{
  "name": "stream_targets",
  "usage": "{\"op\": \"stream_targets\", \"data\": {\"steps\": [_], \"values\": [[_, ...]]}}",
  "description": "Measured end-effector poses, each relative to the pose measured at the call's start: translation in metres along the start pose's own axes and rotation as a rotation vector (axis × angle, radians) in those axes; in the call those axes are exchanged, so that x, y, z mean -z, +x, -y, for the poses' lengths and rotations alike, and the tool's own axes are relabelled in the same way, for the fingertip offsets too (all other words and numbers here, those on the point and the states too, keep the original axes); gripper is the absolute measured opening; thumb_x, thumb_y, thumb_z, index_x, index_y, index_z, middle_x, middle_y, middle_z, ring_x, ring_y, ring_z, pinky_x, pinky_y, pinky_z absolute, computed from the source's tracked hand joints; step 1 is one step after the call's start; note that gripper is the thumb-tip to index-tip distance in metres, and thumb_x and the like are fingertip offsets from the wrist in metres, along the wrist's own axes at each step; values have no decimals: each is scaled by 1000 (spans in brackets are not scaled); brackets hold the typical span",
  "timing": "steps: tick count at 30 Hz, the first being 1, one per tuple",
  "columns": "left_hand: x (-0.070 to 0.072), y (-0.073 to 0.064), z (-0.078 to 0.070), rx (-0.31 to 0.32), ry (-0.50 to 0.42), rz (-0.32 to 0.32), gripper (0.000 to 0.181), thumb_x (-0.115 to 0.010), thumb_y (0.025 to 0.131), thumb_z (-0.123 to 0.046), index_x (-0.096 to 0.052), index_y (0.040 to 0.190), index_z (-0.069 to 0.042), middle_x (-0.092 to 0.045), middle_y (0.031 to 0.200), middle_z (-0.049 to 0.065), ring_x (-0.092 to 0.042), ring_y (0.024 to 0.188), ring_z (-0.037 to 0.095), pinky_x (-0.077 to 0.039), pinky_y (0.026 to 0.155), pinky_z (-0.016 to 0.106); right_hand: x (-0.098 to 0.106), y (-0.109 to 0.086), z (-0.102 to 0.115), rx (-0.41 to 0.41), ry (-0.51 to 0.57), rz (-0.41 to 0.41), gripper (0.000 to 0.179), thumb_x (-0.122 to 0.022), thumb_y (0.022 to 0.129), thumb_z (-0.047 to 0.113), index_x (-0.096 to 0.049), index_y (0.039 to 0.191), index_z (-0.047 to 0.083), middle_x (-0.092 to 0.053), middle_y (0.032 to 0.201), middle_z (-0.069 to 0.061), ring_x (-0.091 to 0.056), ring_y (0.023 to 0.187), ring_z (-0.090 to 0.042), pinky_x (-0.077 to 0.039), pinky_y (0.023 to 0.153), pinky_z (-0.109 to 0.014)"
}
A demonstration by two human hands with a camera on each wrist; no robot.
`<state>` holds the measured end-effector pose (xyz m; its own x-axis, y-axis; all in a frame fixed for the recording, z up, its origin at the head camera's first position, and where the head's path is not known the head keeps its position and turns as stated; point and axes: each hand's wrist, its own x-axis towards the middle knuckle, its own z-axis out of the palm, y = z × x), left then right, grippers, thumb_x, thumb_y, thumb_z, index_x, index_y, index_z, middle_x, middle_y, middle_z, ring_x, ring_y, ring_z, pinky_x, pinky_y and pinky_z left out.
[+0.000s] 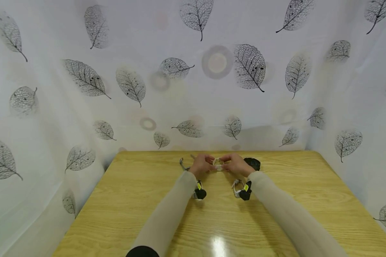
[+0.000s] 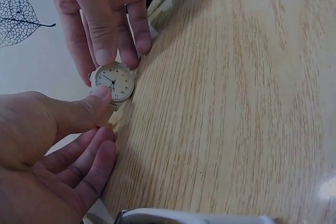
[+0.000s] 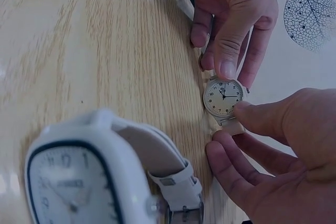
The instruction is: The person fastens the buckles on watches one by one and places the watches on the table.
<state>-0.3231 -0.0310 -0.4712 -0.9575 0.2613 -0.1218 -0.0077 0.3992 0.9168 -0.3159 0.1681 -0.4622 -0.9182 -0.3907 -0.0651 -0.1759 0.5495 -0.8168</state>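
Near the table's far edge, both hands hold one wristwatch (image 1: 218,167) between them. Its round, cream dial (image 2: 119,80) faces up, with dark numerals and a pale strap (image 3: 232,126). My left hand (image 1: 202,165) pinches one side, thumb pressed on the dial's rim. From the other side my right hand (image 1: 236,165) pinches it, thumb on the rim as well. Below the right hand stands a white watch (image 3: 79,182) with a rounded-square, dark-rimmed face, its strap looped. Another white watch (image 2: 194,216) lies by the left wrist, mostly hidden.
A grey-blue watch (image 1: 182,165) lies left of the left hand. Beyond the right hand sits a black object (image 1: 253,164). The wooden table (image 1: 141,200) ends at a white curtain (image 1: 186,103) printed with leaves. Wrist cameras (image 1: 245,194) hang beneath both sleeves.
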Motion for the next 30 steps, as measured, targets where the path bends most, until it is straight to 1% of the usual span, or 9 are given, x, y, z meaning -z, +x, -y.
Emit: {"op": "stream_targets", "data": {"steps": [7,10,13,20,23,24,26,29,30], "values": [[-1,0,0,-11,10,-9,42,-82,86,1,-67,124,7,-72,108,21,-68,73,23,-54,56,24,0,1,-2,13,-3,-11,40,-63,100,0,-57,138,-13,-59,137,-31,-68,96,-25,-59,75,-34],[-1,1,2,-5,8,-17,41,-83,85,0,-67,123,6,-72,106,19,-65,71,18,-53,56,23,0,2,-2,14,3,-9,40,-63,100,0,-57,137,-13,-59,136,-31,-69,97,-26,-60,75,-34],[-1,1,3,6,6,-20,41,-83,85,-1,-67,123,5,-72,107,17,-64,72,17,-53,57,24,0,1,-2,10,14,-6,41,-63,100,0,-56,138,-13,-59,137,-31,-68,99,-27,-61,75,-35],[2,-2,2,0,40,-19,45,-84,85,-3,-66,127,4,-70,112,20,-72,77,28,-60,65,30,1,-1,2,-19,38,22,44,-61,102,2,-53,143,-10,-56,137,-34,-69,87,-30,-59,69,-39],[4,-3,2,7,12,-17,49,-84,85,-4,-65,130,4,-69,116,20,-73,80,29,-62,67,34,2,-3,5,-33,46,40,45,-59,103,2,-49,146,-9,-53,139,-36,-69,86,-34,-59,68,-42],[5,-3,3,8,5,-21,50,-84,85,-4,-64,131,3,-69,117,20,-73,81,28,-62,68,34,3,-4,6,-40,48,42,46,-58,103,3,-48,147,-8,-52,140,-36,-68,88,-36,-59,70,-45],[8,-3,5,-4,-8,-37,50,-83,86,-5,-64,132,3,-69,117,19,-73,82,27,-62,68,34,4,-5,9,-33,7,30,46,-58,104,5,-49,147,-7,-52,142,-34,-68,100,-39,-59,80,-49],[14,-4,8,-32,-7,-63,48,-82,88,-8,-65,132,1,-69,117,18,-74,84,29,-62,68,33,7,-6,11,-18,-61,18,47,-58,105,10,-49,148,-4,-51,145,-31,-59,121,-44,-52,98,-57],[17,-5,7,-54,-6,-75,46,-81,89,-7,-65,131,3,-69,117,20,-74,84,32,-62,67,34,8,-6,12,-12,-87,14,47,-59,105,12,-49,148,-3,-52,145,-30,-56,126,-45,-49,102,-58]]}}
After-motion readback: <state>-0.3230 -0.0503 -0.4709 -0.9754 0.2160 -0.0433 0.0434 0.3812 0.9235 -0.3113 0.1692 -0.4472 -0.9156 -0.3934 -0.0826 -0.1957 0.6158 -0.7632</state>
